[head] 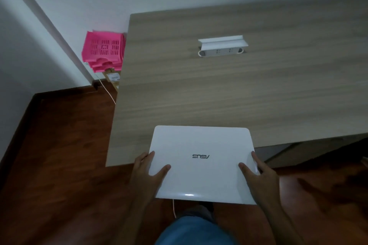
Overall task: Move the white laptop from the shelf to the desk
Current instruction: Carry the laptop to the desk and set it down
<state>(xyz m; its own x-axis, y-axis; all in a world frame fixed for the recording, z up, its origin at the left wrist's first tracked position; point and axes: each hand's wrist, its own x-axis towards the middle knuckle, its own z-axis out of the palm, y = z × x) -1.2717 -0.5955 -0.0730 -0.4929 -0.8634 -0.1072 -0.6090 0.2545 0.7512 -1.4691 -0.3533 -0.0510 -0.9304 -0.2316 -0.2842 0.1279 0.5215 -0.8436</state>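
The white laptop (201, 145) is closed, lid up, with its logo upside down to me. Its far half lies over the near edge of the wooden desk (239, 89); its near half juts out over the floor. My left hand (148, 167) grips the laptop's left side, thumb on the lid. On the right side my right hand (253, 169) holds it the same way. Whether the laptop rests on the desk or hovers just above it I cannot tell. No shelf is in view.
A white flip-up socket box (223, 45) is set into the desk's middle. Pink plastic trays (103, 49) are stacked on the floor by the desk's left side, with a cardboard box and a white cable beside them. Dark wood floor lies below me.
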